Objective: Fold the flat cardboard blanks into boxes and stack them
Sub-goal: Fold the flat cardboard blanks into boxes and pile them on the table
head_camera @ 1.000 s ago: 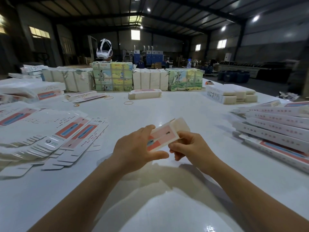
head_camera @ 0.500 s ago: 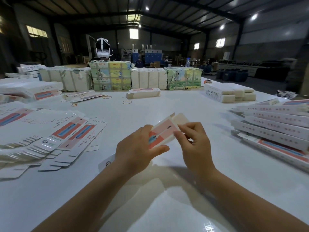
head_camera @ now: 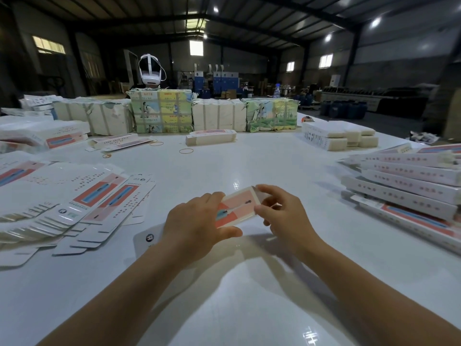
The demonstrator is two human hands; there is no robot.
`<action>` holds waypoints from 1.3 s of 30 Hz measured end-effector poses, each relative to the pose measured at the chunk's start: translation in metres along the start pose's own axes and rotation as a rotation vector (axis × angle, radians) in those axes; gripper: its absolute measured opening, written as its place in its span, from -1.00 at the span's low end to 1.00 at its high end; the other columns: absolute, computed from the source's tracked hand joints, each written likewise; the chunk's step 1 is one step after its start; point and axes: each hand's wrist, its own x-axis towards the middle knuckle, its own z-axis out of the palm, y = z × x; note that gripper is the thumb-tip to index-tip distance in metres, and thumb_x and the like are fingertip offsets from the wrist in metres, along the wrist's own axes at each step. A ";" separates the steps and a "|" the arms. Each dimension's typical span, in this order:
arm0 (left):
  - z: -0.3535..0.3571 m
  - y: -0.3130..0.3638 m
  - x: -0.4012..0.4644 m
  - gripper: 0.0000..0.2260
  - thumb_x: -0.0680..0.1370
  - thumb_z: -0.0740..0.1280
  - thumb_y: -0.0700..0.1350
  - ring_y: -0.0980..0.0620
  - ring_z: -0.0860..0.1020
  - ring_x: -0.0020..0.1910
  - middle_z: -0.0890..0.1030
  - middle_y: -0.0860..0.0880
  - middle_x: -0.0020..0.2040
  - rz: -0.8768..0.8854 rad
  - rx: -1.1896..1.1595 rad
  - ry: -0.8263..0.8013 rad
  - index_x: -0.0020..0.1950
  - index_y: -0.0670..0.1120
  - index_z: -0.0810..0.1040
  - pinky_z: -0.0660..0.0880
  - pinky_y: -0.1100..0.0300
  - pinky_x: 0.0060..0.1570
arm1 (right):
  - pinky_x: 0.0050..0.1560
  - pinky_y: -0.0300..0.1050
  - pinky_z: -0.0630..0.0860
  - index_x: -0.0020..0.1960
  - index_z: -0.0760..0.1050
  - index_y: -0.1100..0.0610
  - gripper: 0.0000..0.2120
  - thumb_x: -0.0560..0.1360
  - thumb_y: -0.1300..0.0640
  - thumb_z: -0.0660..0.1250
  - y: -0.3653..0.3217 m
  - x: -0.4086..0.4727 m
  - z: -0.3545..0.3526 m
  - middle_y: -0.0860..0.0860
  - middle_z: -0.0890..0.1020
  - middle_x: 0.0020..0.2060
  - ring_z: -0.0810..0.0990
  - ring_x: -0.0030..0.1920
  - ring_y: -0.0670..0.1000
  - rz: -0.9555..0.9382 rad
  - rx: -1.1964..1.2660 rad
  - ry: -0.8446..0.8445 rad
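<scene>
Just above the white table [head_camera: 249,161], the left hand [head_camera: 192,228] grips a long cardboard blank [head_camera: 237,206] around its middle, thumb curled under the near edge and fingers over the far one. The right hand [head_camera: 284,216] pinches the blank's far end, fingers curled around the tip — whether a flap is tucked there cannot be told. The blank's pink-and-red printed face points up, and its near end, a white tab with a round mark, shows behind the left wrist. To the left lies a fanned spread of flat blanks [head_camera: 82,196], overlapping one another. To the right stands a stack of folded boxes [head_camera: 404,188], long and white. Farther back, one folded box [head_camera: 210,138] lies alone, with rubber bands [head_camera: 186,151] near it, then a row of wrapped bundles [head_camera: 162,111] — a white headset [head_camera: 151,72] sits on top
</scene>
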 end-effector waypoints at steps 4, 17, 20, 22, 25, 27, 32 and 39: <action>0.001 0.003 0.001 -0.37 0.36 0.26 0.41 0.07 0.51 -0.09 0.54 0.10 0.15 -0.029 -0.009 0.013 0.31 0.10 0.31 0.41 0.24 -0.24 | -0.38 -0.33 0.40 -0.09 0.59 -0.12 -0.69 0.52 0.30 0.27 0.000 -0.002 0.004 -0.14 0.61 -0.32 0.48 -0.35 -0.14 -0.008 0.125 0.035; -0.002 0.006 0.003 -0.33 0.29 0.11 0.46 0.06 0.55 -0.06 0.53 0.11 0.15 -0.035 -0.032 -0.002 0.27 0.10 0.33 0.53 0.18 -0.13 | 0.12 -0.20 0.47 0.47 0.15 -0.07 -0.26 0.42 0.12 0.47 0.002 0.005 -0.003 -0.03 0.33 0.16 0.44 0.12 -0.03 0.076 -0.014 0.164; 0.001 0.004 0.002 -0.35 0.31 0.12 0.45 0.09 0.52 -0.10 0.53 0.11 0.16 -0.021 -0.022 -0.008 0.27 0.11 0.33 0.43 0.26 -0.20 | -0.09 -0.08 0.58 0.38 0.31 0.14 -0.43 0.43 0.31 0.43 0.000 0.007 -0.003 0.13 0.55 0.12 0.61 0.02 0.10 0.350 0.534 -0.003; 0.003 0.003 0.002 -0.40 0.36 0.21 0.41 0.10 0.47 -0.15 0.53 0.11 0.18 -0.018 -0.014 -0.002 0.28 0.12 0.32 0.38 0.28 -0.22 | -0.13 -0.12 0.60 0.24 0.45 0.21 -0.61 0.44 0.36 0.40 0.001 0.007 -0.004 0.18 0.62 0.06 0.65 -0.01 0.11 0.346 0.586 -0.010; 0.005 0.002 0.002 -0.43 0.38 0.24 0.39 0.10 0.45 -0.18 0.53 0.11 0.18 -0.022 0.001 0.011 0.28 0.12 0.32 0.41 0.29 -0.24 | -0.05 -0.11 0.62 0.03 0.54 0.11 -0.81 0.44 0.28 0.41 0.002 0.002 0.001 0.12 0.66 -0.02 0.66 -0.05 0.07 0.205 0.366 0.058; 0.006 0.004 0.002 -0.43 0.39 0.25 0.38 0.10 0.46 -0.17 0.53 0.09 0.16 -0.026 -0.001 0.026 0.28 0.11 0.31 0.46 0.27 -0.21 | -0.10 -0.19 0.61 -0.05 0.56 0.07 -0.91 0.47 0.21 0.40 0.000 -0.002 0.004 0.04 0.67 -0.15 0.65 -0.12 -0.04 0.069 0.141 0.130; 0.007 0.014 0.004 -0.42 0.42 0.20 0.39 0.07 0.52 -0.04 0.51 0.08 0.13 -0.045 0.083 0.063 0.29 0.07 0.28 0.44 0.23 -0.19 | -0.29 -0.50 0.35 0.05 0.57 0.14 -0.86 0.57 0.21 0.25 0.000 -0.008 0.013 -0.07 0.62 -0.22 0.53 -0.30 -0.19 -0.216 -0.263 0.214; 0.003 0.019 0.004 -0.42 0.46 0.14 0.39 0.02 0.51 0.01 0.49 0.06 0.12 -0.065 0.183 0.083 0.29 0.02 0.26 0.46 0.17 -0.13 | -0.25 -0.47 0.36 0.05 0.62 0.11 -0.81 0.59 0.17 0.23 -0.001 -0.011 0.017 -0.16 0.60 -0.29 0.49 -0.35 -0.21 -0.222 -0.182 0.199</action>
